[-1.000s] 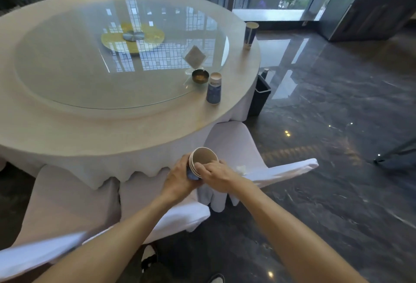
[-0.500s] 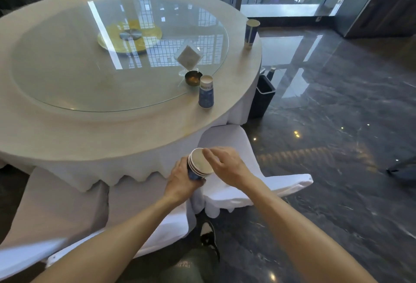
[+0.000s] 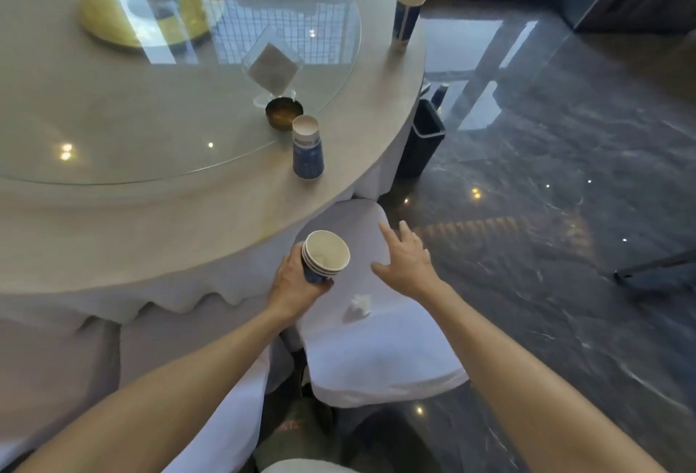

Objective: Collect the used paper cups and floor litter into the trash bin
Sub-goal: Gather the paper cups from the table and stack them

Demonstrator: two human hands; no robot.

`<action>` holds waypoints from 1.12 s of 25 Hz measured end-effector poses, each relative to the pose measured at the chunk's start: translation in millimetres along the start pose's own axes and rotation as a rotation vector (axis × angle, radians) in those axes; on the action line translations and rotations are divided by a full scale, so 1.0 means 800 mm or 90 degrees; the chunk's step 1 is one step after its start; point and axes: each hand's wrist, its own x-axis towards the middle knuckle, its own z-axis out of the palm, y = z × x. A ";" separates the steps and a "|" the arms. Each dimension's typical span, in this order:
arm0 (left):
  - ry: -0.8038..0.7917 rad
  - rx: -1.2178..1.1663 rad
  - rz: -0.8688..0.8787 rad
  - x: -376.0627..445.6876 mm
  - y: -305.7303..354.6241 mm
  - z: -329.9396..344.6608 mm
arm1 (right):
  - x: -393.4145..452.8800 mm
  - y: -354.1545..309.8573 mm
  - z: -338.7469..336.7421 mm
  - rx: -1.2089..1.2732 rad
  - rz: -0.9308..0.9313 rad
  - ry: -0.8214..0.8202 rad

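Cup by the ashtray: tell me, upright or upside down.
Upside down: the cup widens toward the table, narrow base on top.

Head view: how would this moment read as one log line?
left hand: holds cup stack | right hand: open, empty | table: two cups left

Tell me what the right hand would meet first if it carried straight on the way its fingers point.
The right hand is open, fingers aimed up and away over the white chair cover. Going straight on, it would probably first meet the tablecloth edge, below the nearer paper cup; depth is unclear.
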 end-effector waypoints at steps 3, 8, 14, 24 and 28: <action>0.008 -0.006 -0.026 0.016 -0.002 0.005 | 0.035 0.015 0.022 -0.028 0.010 -0.051; 0.026 -0.026 -0.089 0.035 -0.023 0.023 | 0.094 0.029 0.077 -0.144 -0.028 -0.175; 0.060 -0.077 -0.192 0.051 -0.066 0.071 | 0.157 0.058 0.162 -0.252 -0.092 -0.289; 0.089 -0.116 -0.204 0.095 -0.152 0.159 | 0.232 0.092 0.331 -0.177 -0.101 -0.318; 0.095 -0.121 -0.212 0.108 -0.186 0.168 | 0.241 0.098 0.389 -0.178 -0.035 -0.374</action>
